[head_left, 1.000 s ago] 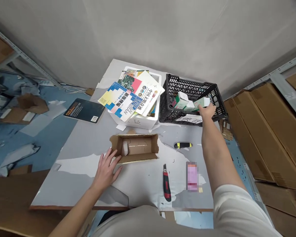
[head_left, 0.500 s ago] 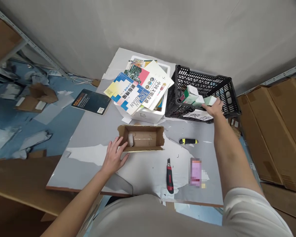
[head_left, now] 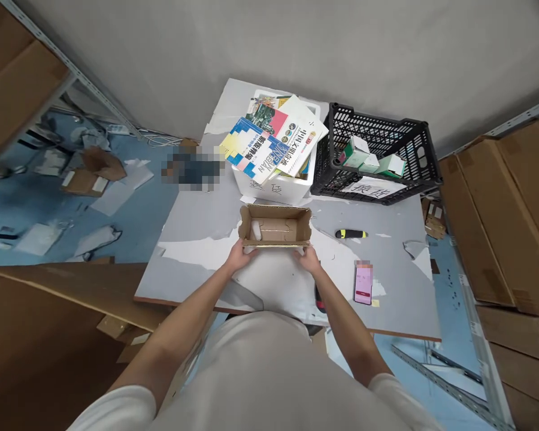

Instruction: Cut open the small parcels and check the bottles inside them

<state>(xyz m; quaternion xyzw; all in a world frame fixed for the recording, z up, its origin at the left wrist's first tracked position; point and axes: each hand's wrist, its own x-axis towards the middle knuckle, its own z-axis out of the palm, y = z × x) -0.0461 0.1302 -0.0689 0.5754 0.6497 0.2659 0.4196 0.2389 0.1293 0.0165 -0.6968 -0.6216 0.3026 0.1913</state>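
Observation:
An open, shallow cardboard box [head_left: 276, 244] lies on the table in front of me. My left hand [head_left: 240, 256] grips its near left corner, and my right hand [head_left: 308, 259] grips the near right corner. The fingers curl partly out of sight against its sides, with both thumbs along the near wall. Inside the box, at the left end, is a small white piece [head_left: 256, 230]. Several green-and-white small cartons [head_left: 391, 165] rest in the black plastic crate [head_left: 377, 188] beyond my right hand.
A white foam box [head_left: 273, 190] heaped with books [head_left: 263, 152] stands behind the cardboard box. To the right lie a black-and-yellow cutter [head_left: 351, 233] and a phone [head_left: 363, 282]. A red-and-black utility knife [head_left: 320, 302] is partly hidden by my right forearm. Cartons [head_left: 485, 221] are stacked at right.
My right hand has left the carton in the black crate and come to the cardboard box's right corner. My left hand has shifted from its left end to the near left corner.

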